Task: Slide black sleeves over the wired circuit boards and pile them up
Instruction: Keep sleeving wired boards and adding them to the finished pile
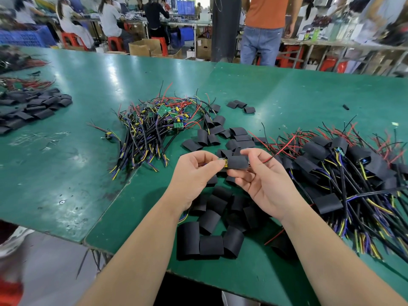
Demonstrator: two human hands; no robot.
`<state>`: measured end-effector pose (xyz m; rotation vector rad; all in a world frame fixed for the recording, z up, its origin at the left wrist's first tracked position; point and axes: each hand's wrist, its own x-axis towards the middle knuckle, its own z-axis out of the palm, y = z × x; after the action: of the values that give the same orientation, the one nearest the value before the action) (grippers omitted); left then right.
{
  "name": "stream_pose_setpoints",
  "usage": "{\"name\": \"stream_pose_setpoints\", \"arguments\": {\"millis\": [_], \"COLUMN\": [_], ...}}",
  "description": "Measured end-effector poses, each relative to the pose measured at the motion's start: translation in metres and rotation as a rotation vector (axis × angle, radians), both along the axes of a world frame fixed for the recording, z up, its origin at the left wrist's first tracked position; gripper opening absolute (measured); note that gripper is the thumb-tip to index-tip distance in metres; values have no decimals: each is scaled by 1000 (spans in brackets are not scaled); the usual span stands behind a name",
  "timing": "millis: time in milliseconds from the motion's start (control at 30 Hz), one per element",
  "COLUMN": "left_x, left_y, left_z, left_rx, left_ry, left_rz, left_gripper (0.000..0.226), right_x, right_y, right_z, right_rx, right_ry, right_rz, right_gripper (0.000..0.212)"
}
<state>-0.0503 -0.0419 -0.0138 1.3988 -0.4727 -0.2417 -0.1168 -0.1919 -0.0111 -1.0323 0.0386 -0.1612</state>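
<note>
My left hand [194, 173] pinches the end of a wired circuit board [223, 162], of which only a small yellow and green tip shows. My right hand [260, 180] holds a black sleeve [237, 162] that covers most of that board. Red and black wires [278, 153] stick out of the sleeve's right end. Loose black sleeves [212, 226] lie on the green table [88, 151] under and in front of my hands. A tangle of bare wired boards [154, 124] lies to the far left. A pile of sleeved boards [344, 173] spreads to the right.
Another heap of black sleeves [28, 109] and wires lies at the table's far left. The table's near edge [154, 270] runs just below my forearms. Beyond the far edge, seated workers [110, 21] and a standing person [262, 29] fill the background.
</note>
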Motion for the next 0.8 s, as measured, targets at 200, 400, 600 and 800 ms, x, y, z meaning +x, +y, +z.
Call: {"name": "stream_pose_setpoints", "arguments": {"millis": [200, 400, 600, 800], "left_x": [0, 1, 1, -3], "left_y": [0, -1, -1, -4], "left_z": [-2, -4, -8, -7], "left_rx": [119, 166, 166, 206], "left_ry": [-116, -150, -222, -405], "left_rz": [100, 110, 88, 257], "left_gripper": [9, 4, 12, 21], "right_x": [3, 2, 1, 2], "right_y": [0, 1, 2, 2], "right_z": [-6, -4, -2, -3], "right_rx": [-29, -106, -80, -151], "right_ry": [9, -27, -22, 6], "right_rz": [-49, -83, -155, -318], "right_gripper": [15, 18, 17, 12]}}
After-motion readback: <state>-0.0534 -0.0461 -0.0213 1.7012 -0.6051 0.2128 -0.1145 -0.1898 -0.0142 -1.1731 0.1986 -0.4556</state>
